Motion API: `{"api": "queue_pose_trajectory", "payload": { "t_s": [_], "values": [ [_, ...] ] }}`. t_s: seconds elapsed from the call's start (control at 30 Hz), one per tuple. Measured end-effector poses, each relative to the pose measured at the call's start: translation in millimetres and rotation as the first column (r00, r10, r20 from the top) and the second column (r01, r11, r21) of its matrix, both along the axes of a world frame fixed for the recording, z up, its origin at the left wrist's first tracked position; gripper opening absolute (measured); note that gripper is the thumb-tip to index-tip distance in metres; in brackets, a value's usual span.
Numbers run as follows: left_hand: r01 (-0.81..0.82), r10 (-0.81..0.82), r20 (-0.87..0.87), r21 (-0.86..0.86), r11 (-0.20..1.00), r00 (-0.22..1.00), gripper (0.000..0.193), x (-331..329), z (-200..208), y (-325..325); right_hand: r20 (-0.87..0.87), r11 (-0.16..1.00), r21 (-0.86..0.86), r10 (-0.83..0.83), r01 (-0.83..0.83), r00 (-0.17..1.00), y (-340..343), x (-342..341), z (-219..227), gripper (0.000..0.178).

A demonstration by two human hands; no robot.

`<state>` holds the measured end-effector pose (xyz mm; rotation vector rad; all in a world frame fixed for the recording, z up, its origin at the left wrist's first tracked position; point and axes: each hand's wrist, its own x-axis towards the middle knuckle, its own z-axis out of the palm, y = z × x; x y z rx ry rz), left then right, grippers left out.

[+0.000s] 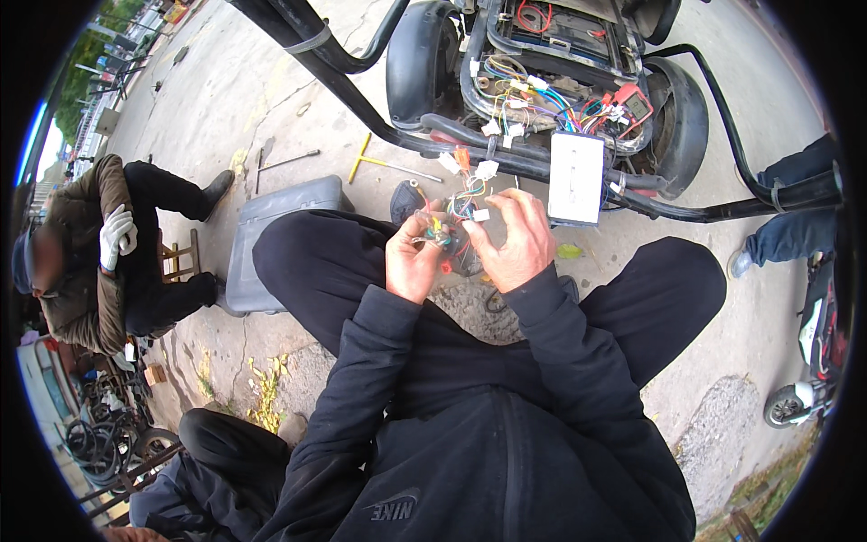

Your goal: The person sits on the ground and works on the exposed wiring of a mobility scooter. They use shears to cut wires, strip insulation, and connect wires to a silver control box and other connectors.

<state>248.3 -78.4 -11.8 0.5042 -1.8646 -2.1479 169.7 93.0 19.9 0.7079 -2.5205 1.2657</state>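
Note:
My left hand [414, 260] is closed around a bundle of thin coloured wires [439, 231] above my lap, with yellow, red and green strands showing. Close on its right is my right hand [521, 237], thumb and forefinger apart beside a small white connector [480, 215]. Whether its fingertips touch a thin strand is too small to tell. From the bundle, wires run up to white plugs and an orange connector [462, 158] near the black tubular frame [433, 144]. A white rectangular box [576, 178] rests against that frame, right of the wires.
A wheeled vehicle with exposed wiring [533, 95] stands ahead, a red meter [635, 107] on it. A grey case [271, 239] and a yellow T-handle wrench [384, 165] lie at left. One person [86, 253] sits left; another's legs [795, 208] stand right. A parked motorbike [808, 361] is far right.

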Motion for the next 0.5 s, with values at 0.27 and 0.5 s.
{"api": "queue_pose_trajectory", "payload": {
  "t_s": [0.27,0.5],
  "values": [
    [-0.001,0.001,0.004,0.065,0.998,1.000,0.033,0.4,-5.7,-1.5,0.227,0.991,0.042,0.112,-0.125,0.967,-2.4,-6.1,-22.7,0.022],
    [0.018,-0.020,-0.026,-0.062,0.998,0.999,0.035,1.4,-10.7,2.7,0.313,0.993,0.007,0.106,-0.114,0.944,2.0,-13.8,-34.4,0.023]
  ]
}}
